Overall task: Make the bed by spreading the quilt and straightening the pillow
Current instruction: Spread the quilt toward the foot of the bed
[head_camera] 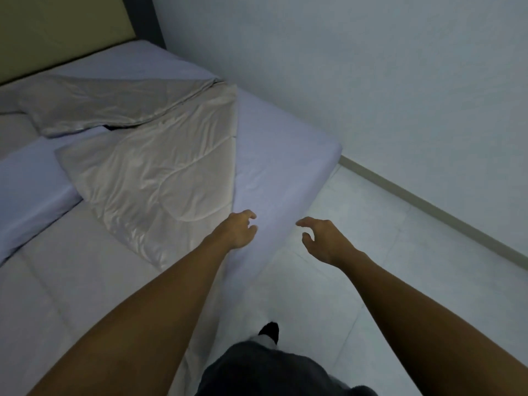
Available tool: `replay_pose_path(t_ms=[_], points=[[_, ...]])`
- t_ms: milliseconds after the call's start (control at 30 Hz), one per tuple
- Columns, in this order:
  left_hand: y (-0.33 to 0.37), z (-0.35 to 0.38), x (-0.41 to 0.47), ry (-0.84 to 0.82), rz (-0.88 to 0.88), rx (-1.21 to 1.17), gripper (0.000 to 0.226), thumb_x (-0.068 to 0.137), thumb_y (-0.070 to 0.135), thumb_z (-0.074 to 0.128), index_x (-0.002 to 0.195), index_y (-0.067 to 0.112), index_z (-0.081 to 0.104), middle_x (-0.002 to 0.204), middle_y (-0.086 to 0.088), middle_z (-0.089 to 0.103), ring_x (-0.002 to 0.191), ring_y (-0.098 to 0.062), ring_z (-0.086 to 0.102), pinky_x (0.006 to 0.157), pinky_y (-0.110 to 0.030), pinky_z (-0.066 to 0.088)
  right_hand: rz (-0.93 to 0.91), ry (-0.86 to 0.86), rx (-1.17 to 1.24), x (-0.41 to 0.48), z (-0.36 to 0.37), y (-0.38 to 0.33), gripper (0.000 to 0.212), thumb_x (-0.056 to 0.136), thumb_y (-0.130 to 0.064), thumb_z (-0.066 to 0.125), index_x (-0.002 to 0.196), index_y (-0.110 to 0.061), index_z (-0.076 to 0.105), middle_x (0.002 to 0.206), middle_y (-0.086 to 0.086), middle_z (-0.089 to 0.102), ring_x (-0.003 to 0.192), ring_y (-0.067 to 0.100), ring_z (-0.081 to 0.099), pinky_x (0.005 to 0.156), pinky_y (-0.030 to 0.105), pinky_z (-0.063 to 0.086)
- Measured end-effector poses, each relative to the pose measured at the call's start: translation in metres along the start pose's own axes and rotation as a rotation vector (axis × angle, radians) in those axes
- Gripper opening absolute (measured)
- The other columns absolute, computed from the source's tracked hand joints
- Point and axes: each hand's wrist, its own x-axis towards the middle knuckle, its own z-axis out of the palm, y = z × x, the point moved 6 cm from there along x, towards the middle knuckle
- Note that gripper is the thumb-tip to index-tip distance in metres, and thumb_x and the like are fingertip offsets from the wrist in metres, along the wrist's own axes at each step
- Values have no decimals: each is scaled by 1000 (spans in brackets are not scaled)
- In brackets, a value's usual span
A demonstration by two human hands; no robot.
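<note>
Bed [285, 155] seen from foot corner, covered in pale lavender sheet. Beige quilt [154, 172] lying crumpled and folded back on itself, lavender strip left bare along wall side. Left hand [238, 228] held over mattress edge just beside quilt corner, fingers [250, 215] curled, nothing gripped. Right hand [323, 238] held over white tiled floor [371, 252], fingers spread, empty. Headboard [57, 32] at top left. Dark-socked foot [270, 331] on floor.
</note>
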Motion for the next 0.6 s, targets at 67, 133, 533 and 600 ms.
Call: replay_pose_path(t_ms=[67,133,533,600], points=[[35,-14,36,10,48,5,43,99,37,52,139,22,48,140,-9,55,123,-26,56,106,-36,44,1,20,-1,30,-28,18,40,98,-17,51,138,-16,54,140,5,59,129,21,55,109,27,39],[69,-21,74,16,75,13,43,99,37,53,139,22,49,140,-9,55,122,-25,57,105,-35,44,10,33,-18,61,-53,42,41,99,-18,51,140,-17,52,142,5,57,131,22,53,111,30,40],[169,-48,244,122,-27,-140,42,99,37,53,138,22,51,137,-5,56,122,-24,57,99,-31,47,-152,-42,9,258,-161,142,45,98,-18,56,142,-11,52,145,5,55,134,21,51,116,36,37],[182,-55,260,171,-59,-285,38,98,35,56,134,21,55,128,-4,60,118,-22,59,88,-24,49,-198,-49,43,287,-180,147,40,97,-16,57,137,-12,56,139,4,60,125,20,58,109,32,44]])
